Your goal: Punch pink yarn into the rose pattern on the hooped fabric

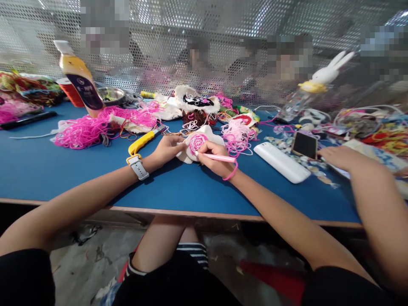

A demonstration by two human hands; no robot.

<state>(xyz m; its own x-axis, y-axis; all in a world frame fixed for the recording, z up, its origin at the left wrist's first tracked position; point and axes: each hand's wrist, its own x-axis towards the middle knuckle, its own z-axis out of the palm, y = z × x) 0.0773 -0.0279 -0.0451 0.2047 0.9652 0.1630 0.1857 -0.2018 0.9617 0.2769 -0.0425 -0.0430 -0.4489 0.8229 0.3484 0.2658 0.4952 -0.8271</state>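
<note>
A piece of white fabric (215, 135) with a pink and white yarn spiral (198, 143) lies close in front of me. My left hand (168, 149) grips its left edge between thumb and fingers. In my right hand (216, 158) is a pink punch needle (223, 158), held like a pen with its tip at the lower edge of the spiral. Pink yarn (235, 171) trails from the needle's back end over my right wrist. Beside my left hand rests a yellow-handled scissors-like or cutter tool (140, 143), its kind unclear. The fabric's underside is hidden.
Bright pink yarn (81, 131) is heaped to the left, below a leaning bottle (79, 76). More fabric and yarn (197, 102) pile up behind my hands. To the right are a white oblong case (282, 162), a phone (305, 144), a rabbit-topped bottle (301, 100) and another person's arm (366, 170).
</note>
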